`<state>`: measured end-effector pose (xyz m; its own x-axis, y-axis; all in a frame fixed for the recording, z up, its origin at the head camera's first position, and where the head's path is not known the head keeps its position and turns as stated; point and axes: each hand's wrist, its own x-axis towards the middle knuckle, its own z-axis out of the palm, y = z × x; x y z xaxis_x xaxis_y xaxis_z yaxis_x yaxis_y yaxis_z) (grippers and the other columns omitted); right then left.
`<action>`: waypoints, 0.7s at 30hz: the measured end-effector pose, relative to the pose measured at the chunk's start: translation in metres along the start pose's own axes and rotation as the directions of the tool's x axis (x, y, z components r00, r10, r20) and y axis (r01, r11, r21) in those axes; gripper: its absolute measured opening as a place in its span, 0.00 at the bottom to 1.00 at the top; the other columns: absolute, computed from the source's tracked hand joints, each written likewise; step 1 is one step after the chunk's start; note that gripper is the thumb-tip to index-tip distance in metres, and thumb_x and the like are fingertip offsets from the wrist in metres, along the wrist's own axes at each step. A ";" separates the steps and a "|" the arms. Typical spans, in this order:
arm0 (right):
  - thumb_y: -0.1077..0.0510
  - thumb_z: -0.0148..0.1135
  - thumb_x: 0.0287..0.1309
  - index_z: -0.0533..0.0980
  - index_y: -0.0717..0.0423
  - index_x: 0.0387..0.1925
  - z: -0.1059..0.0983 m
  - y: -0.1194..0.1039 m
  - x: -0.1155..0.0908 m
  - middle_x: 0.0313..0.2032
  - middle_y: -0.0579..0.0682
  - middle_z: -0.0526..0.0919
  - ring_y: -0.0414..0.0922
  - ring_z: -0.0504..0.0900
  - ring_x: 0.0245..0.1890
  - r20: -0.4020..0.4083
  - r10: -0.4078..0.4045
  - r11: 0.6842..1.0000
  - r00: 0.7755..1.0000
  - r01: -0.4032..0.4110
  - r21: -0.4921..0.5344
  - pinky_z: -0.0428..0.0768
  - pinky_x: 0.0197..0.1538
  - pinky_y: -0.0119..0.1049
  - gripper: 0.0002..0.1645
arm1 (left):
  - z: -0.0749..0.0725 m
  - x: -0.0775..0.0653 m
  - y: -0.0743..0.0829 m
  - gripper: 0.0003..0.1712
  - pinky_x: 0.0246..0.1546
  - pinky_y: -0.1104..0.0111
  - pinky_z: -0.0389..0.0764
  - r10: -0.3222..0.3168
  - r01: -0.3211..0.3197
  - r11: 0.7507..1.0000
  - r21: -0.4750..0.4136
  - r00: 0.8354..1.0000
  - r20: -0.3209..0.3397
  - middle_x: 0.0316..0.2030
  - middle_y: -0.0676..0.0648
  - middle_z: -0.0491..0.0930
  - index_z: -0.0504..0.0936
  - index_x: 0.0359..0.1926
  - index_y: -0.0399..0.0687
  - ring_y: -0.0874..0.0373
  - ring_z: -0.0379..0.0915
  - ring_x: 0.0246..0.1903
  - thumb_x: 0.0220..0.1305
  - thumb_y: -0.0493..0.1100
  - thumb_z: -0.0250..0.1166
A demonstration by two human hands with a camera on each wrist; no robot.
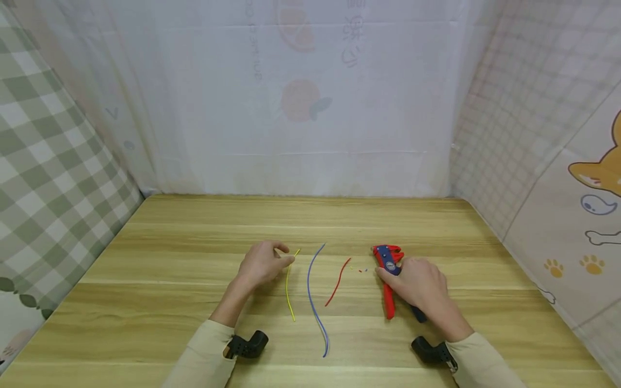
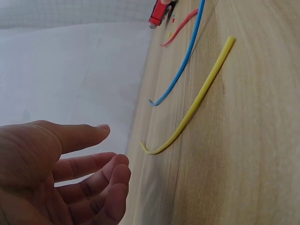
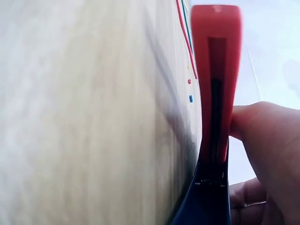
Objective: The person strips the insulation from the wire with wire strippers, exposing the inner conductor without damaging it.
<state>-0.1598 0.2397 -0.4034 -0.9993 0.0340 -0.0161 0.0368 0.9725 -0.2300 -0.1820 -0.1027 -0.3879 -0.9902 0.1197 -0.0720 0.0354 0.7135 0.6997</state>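
Note:
My left hand [image 1: 264, 263] hovers over the table beside the upper part of a yellow wire [image 1: 287, 288]. In the left wrist view its thumb and loosely bent fingers are apart, with nothing between them. On the right, my right hand [image 1: 421, 280] holds a wire stripper [image 1: 389, 302] with red and dark blue handles, thumb on one side and fingers on the other. The right wrist view shows its red handle [image 3: 218, 51] up close. A longer blue wire [image 1: 309, 285] and a short red wire [image 1: 338, 281] lie between the hands.
Tiny cut-off bits of insulation [image 1: 360, 271] in yellow, red and blue lie left of the stripper. The wood-grain table [image 1: 194, 226] is bordered by a white cloth [image 1: 218, 134] behind, a green checked cloth [image 1: 58, 134] left and a patterned cloth [image 1: 543, 205] right.

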 end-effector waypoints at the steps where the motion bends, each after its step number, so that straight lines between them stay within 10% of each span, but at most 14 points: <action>1: 0.25 0.63 0.61 0.70 0.52 0.17 0.001 -0.001 0.000 0.18 0.48 0.71 0.46 0.71 0.18 -0.002 0.002 1.000 1.000 -0.002 -0.001 0.65 0.19 0.36 0.38 | 0.000 0.000 0.000 0.20 0.28 0.68 0.77 0.002 -0.002 1.000 -0.002 1.000 -0.001 0.29 0.47 0.89 0.87 0.55 0.39 0.58 0.79 0.18 0.69 0.46 0.70; 15: 0.23 0.50 0.71 0.74 0.55 0.23 -0.038 -0.004 -0.004 0.19 0.45 0.73 0.44 0.70 0.19 -0.098 -0.065 0.994 0.993 0.073 0.084 0.64 0.20 0.36 0.41 | -0.013 -0.008 0.009 0.21 0.34 0.61 0.82 0.027 -0.014 0.992 0.125 0.994 -0.107 0.43 0.46 0.90 0.86 0.59 0.46 0.54 0.85 0.37 0.74 0.53 0.66; 21: 0.38 0.57 0.76 0.82 0.64 0.51 -0.062 -0.017 -0.003 0.47 0.62 0.89 0.61 0.87 0.47 -0.299 -0.245 0.937 0.922 0.305 0.173 0.84 0.47 0.59 0.31 | -0.022 -0.019 0.022 0.31 0.61 0.44 0.78 0.192 -0.126 0.956 0.264 0.951 -0.242 0.62 0.38 0.82 0.81 0.66 0.45 0.38 0.77 0.62 0.75 0.61 0.63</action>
<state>-0.1581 0.2373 -0.3396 -0.9330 -0.1378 0.3324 -0.2687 0.8813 -0.3887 -0.1659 -0.1048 -0.3558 -0.9677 0.0838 0.2376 0.1941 0.8494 0.4908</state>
